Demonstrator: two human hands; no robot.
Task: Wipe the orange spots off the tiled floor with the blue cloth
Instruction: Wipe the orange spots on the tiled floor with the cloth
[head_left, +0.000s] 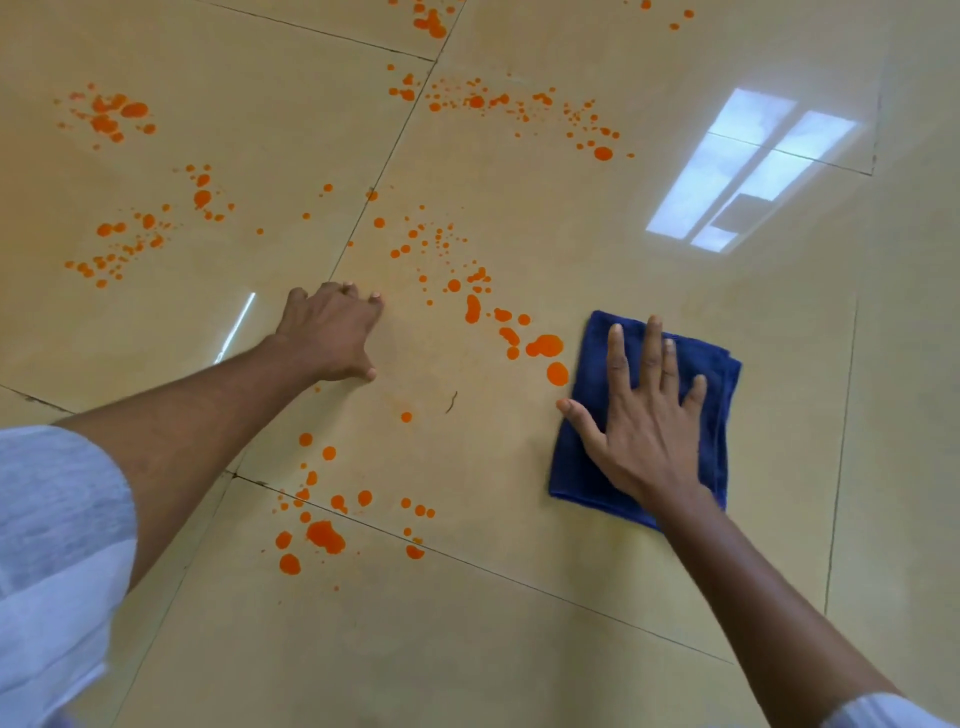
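A folded blue cloth (719, 415) lies flat on the glossy beige tiled floor (519, 649). My right hand (641, 415) presses on it with fingers spread. Just left of the cloth runs a trail of large orange spots (543, 345), with one blob (557, 374) near the cloth's edge. My left hand (332, 332) rests palm down on the floor, fingers bent, holding nothing. More orange spots lie near my left arm (324, 535), at the far left (111, 117) and at the far middle (478, 101).
Dark grout lines (395, 140) cross the floor between large tiles. A bright window reflection (748, 166) shines at the upper right. A small dark curved speck (452, 402) lies between my hands. My white sleeve (52, 545) shows at the lower left.
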